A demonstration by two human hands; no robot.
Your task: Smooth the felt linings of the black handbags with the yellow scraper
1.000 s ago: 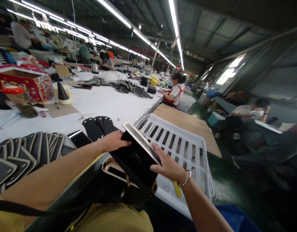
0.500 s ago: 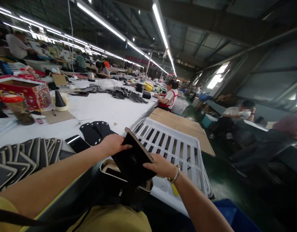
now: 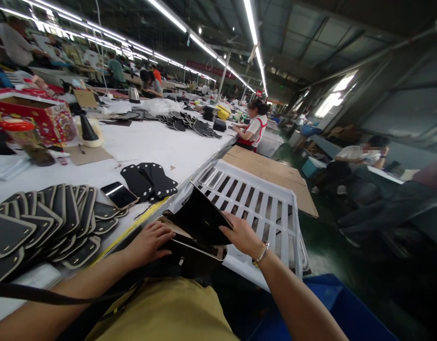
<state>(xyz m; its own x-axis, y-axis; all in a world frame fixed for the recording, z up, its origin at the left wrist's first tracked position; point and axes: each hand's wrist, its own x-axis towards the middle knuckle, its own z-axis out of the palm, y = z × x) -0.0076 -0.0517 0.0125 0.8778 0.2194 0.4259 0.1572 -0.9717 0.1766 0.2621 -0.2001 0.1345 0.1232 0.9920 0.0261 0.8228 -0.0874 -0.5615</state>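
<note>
Black bag (image 3: 203,261), one, between your two hands in front of your body, its flap (image 3: 207,220) raised and tilted, its pale rim partly showing. Your right hand (image 3: 242,234), wearing a silver bracelet (image 3: 262,253) at the wrist: thumb and fingers closed together on the right edge of the flap. Your left hand (image 3: 151,241): fingers loosely bent and parted from the thumb, laid against the left end of the bag; whether it grips anything there, you cannot tell. Beyond your right hand, near: a white slatted tray (image 3: 275,198), and past it a cardboard sheet (image 3: 268,169). Beyond your left hand: a phone (image 3: 119,194), lying flat, and just beside it a fan of black panels (image 3: 147,179). Left of your left hand, on the white table (image 3: 140,147): overlapping dark grey panels with pale edges (image 3: 64,213), many.
</note>
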